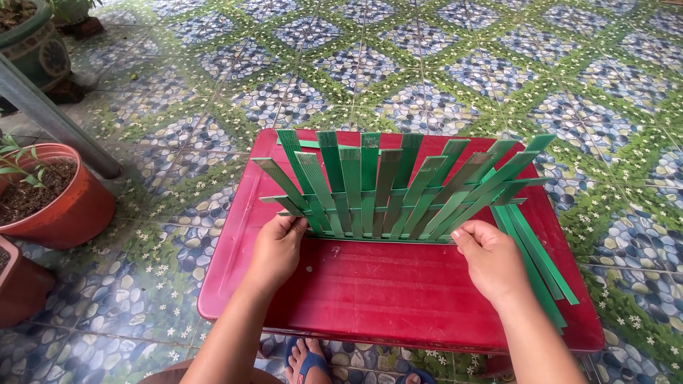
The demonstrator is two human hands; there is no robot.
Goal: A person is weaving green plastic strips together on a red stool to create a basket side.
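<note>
A weave of several green flat strips (398, 188) lies fanned out on a red plastic lid (384, 299). My left hand (276, 250) pinches the near left end of the weave, where the upright strips meet a crosswise strip. My right hand (489, 259) presses its fingertips on the near right end of the same crosswise strip. A few loose green strips (541, 267) lie slanting along the lid's right side, just beyond my right hand.
The lid rests above a patterned pebble-and-flower tiled floor (427, 71). Orange plant pots (53, 195) with soil stand at the left, a dark glazed pot (32, 43) at the top left, and a grey metal pole (53, 117) slants between them. My sandalled foot (307, 359) shows below the lid.
</note>
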